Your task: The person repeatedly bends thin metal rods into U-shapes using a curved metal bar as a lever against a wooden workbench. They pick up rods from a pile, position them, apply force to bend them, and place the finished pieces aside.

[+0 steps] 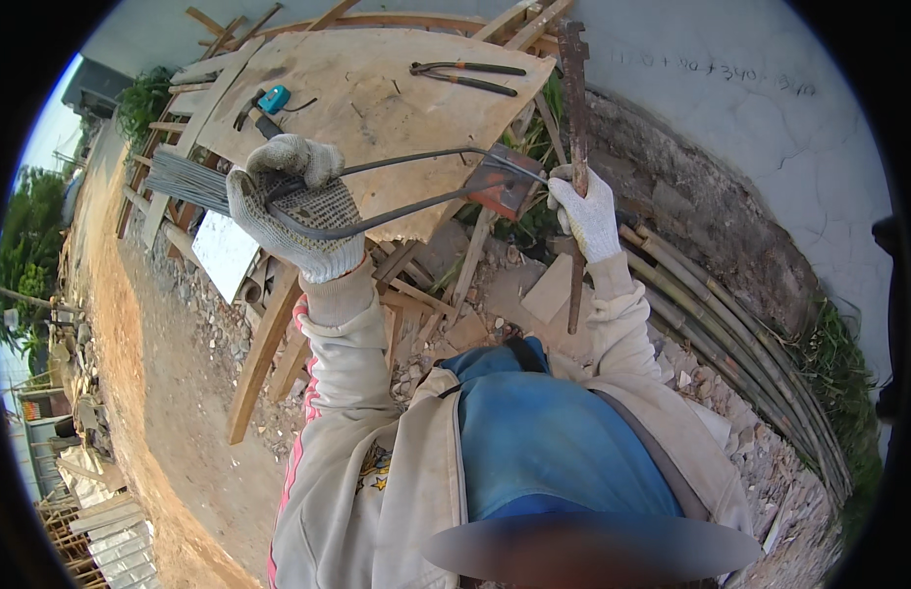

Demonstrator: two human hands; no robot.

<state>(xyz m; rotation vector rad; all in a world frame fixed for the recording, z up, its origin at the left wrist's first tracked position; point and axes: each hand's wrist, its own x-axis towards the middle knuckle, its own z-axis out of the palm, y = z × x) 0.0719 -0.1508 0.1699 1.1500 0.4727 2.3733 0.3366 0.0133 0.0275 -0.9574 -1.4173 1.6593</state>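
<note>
A pale grey plastered wall (730, 137) with dark scribbled marks stands along the upper right. Next in size, a desk (397, 113) topped with a worn tan plywood sheet spreads before the person, loose timber sticking out around its edges. Long yellowish-green bamboo poles (745, 339) lie bunched on the ground along the foot of the wall, and a squared brown wooden beam (266, 358) slants downward left of the person's left sleeve.

A long, rust-brown, notched iron bar (576, 108) stands nearly lengthwise in view at the right end of the desk; the white-gloved right grip (585, 211) is clenched around its shaft. A dark grey steel rod bent into a narrow loop (416, 209) spans the space between the hands. The left grip (298, 201), in a white knitted glove with a dotted palm, grasps its curved end; the other end reaches just beside the right fingers, contact unclear. Past the left hand juts a bundle of thin grey metal rods (186, 182).

Long-handled, orange-and-black pincers (475, 67) lie on the far part of the desk. A reddish-brown metal block (505, 201) sits at its right corner, under the rod. Smallest is a teal tape measure (274, 99) near the left edge.
</note>
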